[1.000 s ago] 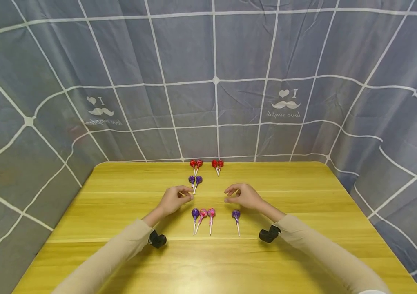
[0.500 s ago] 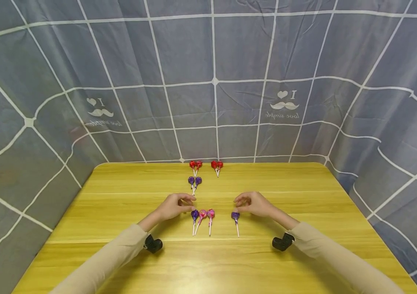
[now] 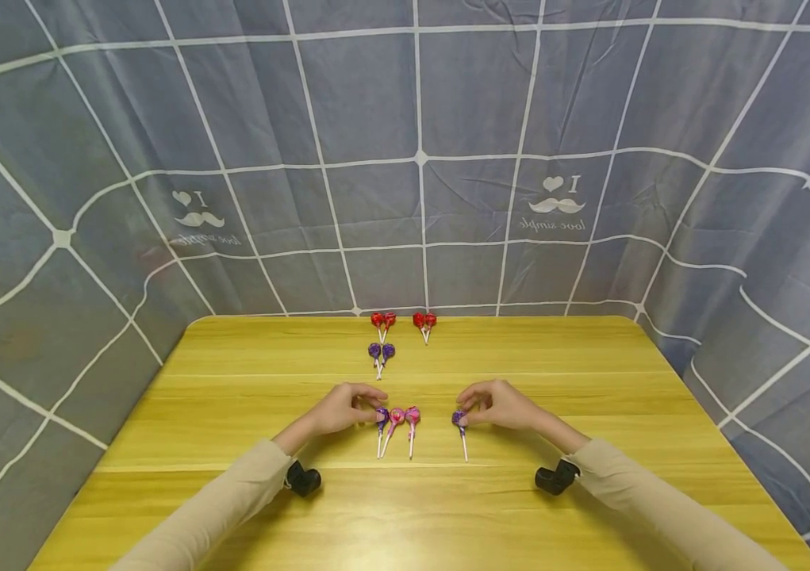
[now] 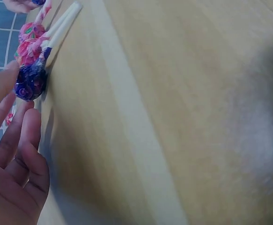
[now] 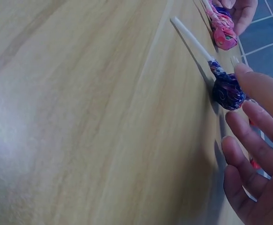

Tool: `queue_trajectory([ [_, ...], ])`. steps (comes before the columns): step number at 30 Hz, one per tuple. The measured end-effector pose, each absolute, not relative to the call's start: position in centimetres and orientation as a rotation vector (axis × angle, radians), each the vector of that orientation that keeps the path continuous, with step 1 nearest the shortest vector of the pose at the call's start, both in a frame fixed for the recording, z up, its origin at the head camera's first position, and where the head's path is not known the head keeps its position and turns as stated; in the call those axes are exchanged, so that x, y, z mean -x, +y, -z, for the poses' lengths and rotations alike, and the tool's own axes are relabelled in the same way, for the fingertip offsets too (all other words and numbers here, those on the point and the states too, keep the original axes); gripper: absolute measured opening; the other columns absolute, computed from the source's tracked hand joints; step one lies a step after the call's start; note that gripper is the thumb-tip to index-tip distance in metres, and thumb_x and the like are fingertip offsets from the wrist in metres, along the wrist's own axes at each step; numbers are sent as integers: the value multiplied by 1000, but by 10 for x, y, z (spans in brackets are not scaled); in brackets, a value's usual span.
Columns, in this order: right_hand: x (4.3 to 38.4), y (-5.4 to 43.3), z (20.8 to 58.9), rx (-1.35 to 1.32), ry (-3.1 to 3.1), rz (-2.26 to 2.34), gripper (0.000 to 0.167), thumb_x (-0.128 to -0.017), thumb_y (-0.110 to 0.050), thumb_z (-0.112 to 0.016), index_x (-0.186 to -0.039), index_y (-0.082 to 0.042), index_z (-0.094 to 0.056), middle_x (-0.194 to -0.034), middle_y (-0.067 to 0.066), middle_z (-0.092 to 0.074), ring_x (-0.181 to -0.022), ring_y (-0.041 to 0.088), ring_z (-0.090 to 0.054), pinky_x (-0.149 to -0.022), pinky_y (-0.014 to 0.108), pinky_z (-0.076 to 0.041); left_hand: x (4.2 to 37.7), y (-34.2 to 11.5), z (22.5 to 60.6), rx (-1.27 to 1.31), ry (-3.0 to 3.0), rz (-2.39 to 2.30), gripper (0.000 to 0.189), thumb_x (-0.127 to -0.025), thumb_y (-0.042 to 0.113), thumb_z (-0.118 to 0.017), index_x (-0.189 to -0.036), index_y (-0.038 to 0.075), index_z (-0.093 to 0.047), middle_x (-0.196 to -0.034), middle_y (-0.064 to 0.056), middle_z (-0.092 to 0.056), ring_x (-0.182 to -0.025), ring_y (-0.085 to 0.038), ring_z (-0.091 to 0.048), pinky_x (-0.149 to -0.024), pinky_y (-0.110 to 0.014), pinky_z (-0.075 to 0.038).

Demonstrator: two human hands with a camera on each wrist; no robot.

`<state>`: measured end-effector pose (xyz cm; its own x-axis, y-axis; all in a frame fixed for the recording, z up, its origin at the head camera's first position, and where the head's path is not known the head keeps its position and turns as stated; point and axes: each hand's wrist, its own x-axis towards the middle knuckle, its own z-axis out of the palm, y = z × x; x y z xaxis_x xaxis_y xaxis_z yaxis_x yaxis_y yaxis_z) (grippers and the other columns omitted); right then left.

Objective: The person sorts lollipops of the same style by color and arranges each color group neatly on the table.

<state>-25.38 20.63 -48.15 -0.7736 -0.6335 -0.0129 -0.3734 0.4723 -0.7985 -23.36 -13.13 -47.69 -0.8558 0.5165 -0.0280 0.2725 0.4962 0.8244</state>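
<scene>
A grey-blue cloth curtain (image 3: 369,202) with white grid lines hangs beyond a yellow wood-grain table (image 3: 405,515) and along both sides. Two beige fabric sleeves (image 3: 662,500) reach in from the near side. The left hand (image 3: 336,408) curves narrowly about the round head of a purple-wrapped, white-stick lollipop (image 4: 30,83); from here I cannot tell whether it pinches it. The right hand (image 3: 508,406) does likewise at a matching purple lollipop (image 5: 228,91) further right, its grip equally unclear. Both lollipops lie mid-table, sticks toward the near edge. A small black device (image 3: 303,479) sits at each wrist. Just right of the left purple one lie two pink-wrapped lollipops (image 3: 413,415). Farther off lies a purple pair (image 3: 388,350), then two red pairs (image 3: 419,319) side by side near the far edge.
</scene>
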Motion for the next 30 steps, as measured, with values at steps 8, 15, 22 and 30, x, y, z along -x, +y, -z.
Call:
queue_trajectory([
  [8,251,206,483,844,2436,1148,33,-82,-24,-77,-109,-7,-70,-96,5,-72,-59,2,-48,-52,16,-36,230,-129,482,-657,2501,-1235,35,-87,18,-71,-118,4,-66,-105,-10,-69,-70,-9,-50,-59,-19,-40],
  [15,252,204,483,862,2419,1153,32,-82,-24,-77,-108,-6,-71,-91,4,-72,-55,0,-43,-50,16,-33,230,-130,481,-688,2517,-1214,35,-86,18,-72,-117,2,-68,-109,-12,-70,-64,-8,-44,-57,-18,-36],
  [22,256,204,485,883,2410,1116,31,-82,-25,-76,-107,-6,-72,-90,2,-72,-54,-1,-44,-50,15,-35,229,-130,481,-699,2526,-1209,34,-86,18,-72,-115,1,-69,-110,-14,-70,-62,-8,-41,-55,-18,-33],
  [30,258,205,484,893,2380,1102,30,-84,-22,-74,-107,-2,-72,-87,4,-72,-57,0,-48,-50,16,-39,229,-130,482,-701,2553,-1175,33,-85,19,-73,-114,1,-70,-107,-13,-71,-63,-7,-42,-56,-17,-34],
])
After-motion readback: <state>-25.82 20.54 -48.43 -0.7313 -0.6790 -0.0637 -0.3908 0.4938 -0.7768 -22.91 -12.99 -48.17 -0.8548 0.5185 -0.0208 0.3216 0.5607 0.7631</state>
